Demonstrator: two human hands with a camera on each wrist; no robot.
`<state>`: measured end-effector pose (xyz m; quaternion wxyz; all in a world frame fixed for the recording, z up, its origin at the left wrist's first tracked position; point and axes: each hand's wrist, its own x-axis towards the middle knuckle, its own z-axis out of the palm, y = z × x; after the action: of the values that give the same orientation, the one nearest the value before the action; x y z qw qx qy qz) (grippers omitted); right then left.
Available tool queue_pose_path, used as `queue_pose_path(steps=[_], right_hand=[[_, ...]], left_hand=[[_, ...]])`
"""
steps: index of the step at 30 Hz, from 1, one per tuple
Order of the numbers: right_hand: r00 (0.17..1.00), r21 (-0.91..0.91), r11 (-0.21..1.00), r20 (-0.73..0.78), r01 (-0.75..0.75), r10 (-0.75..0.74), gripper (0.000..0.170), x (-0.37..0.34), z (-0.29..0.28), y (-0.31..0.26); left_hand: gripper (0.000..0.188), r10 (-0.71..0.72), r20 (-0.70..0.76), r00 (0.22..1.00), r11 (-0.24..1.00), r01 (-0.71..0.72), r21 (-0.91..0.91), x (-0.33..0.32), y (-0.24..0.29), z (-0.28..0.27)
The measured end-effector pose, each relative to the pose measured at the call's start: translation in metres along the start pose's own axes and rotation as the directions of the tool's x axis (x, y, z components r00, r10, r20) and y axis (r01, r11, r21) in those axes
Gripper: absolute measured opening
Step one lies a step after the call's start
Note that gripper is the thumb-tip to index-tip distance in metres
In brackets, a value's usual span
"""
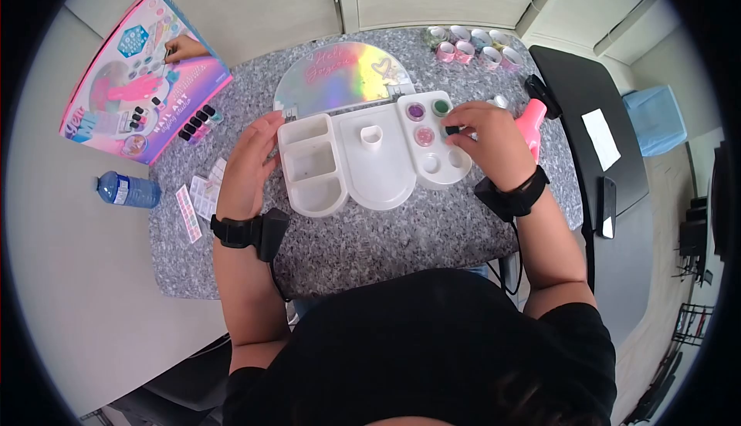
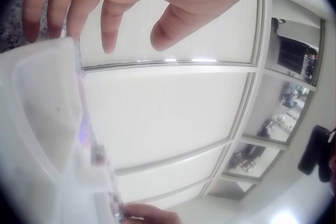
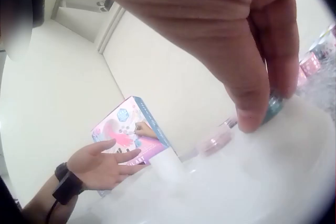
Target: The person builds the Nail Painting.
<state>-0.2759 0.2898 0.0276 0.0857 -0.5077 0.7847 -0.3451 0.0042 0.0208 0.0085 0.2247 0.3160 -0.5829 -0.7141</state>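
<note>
My right hand (image 1: 494,136) pinches a small dark teal glitter pot (image 3: 274,108) between thumb and fingers, right at a round well on the right section of a white plastic nail-art tray (image 1: 378,175). Purple (image 1: 416,110), green (image 1: 441,107) and pink (image 1: 424,136) glitter pots sit in wells beside it, and two wells nearer me hold nothing. On the tray's other side, my left hand (image 1: 251,163) has its fingers extended along the outer edge of the compartment section (image 1: 312,167). A short white post (image 1: 371,136) stands on the middle section.
Behind the tray stands a shiny holographic half-round panel (image 1: 340,79). The nail-art box (image 1: 139,79), polish bottles (image 1: 199,125), sticker sheets (image 1: 202,194) and a water bottle (image 1: 130,191) are at left. Several tape rolls (image 1: 463,52) and a pink object (image 1: 530,123) lie at right.
</note>
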Motion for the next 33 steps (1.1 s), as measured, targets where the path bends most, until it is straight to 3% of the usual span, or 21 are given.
queue_pose_path(steps=[6,8,9,10,12,14,16,20,22,24,33], right_hand=[[0.991,-0.113,0.985,-0.011,0.129,-0.131,0.030,-0.001,-0.008,0.006],[0.987,-0.244,0.968,-0.131,0.058,-0.092,0.033,0.007,-0.027,0.025],[0.982,-0.435,0.900,-0.151,0.035,-0.111,0.038,0.008,-0.035,0.037],[0.982,-0.436,0.899,-0.151,0.034,-0.111,0.038,0.008,-0.040,0.049],[0.997,-0.592,0.805,-0.043,0.024,-0.062,0.043,0.010,-0.045,0.073],[0.997,-0.610,0.790,0.014,0.068,-0.075,0.047,0.020,-0.046,0.078],[0.993,-0.660,0.749,0.031,-0.063,0.110,0.047,0.025,-0.046,0.073],[0.998,-0.488,0.870,-0.051,-0.065,0.046,0.039,0.014,-0.048,0.045],[0.986,-0.263,0.952,-0.014,0.159,-0.168,0.033,0.003,-0.048,-0.008],[0.964,-0.199,0.944,0.086,0.264,-0.252,0.033,-0.005,-0.038,-0.030],[0.957,-0.337,0.899,0.171,0.280,-0.234,0.023,-0.017,-0.003,-0.043]], left_hand=[[0.057,-0.007,0.005,1.000,1.000,0.007,0.004,0.001,0.001,0.000],[0.056,-0.004,0.006,1.000,1.000,0.004,0.000,0.001,-0.001,-0.002],[0.056,-0.005,0.007,1.000,1.000,0.005,-0.001,0.000,-0.001,-0.001],[0.061,0.001,0.024,1.000,1.000,-0.001,0.025,-0.001,0.001,-0.001],[0.066,0.007,0.041,0.999,0.999,-0.010,0.051,-0.002,0.004,0.001],[0.066,0.009,0.035,0.999,0.997,-0.012,0.073,-0.004,0.004,0.003],[0.066,0.009,0.031,0.999,0.998,-0.011,0.061,-0.002,0.001,0.001],[0.067,0.006,0.027,1.000,0.999,-0.008,0.050,-0.003,0.003,0.003],[0.067,0.009,0.023,1.000,0.999,-0.010,0.052,0.001,-0.003,-0.001],[0.067,0.009,0.020,1.000,0.999,-0.010,0.054,0.001,-0.006,-0.001],[0.068,0.003,0.038,0.999,0.998,-0.005,0.055,-0.003,-0.001,0.002]])
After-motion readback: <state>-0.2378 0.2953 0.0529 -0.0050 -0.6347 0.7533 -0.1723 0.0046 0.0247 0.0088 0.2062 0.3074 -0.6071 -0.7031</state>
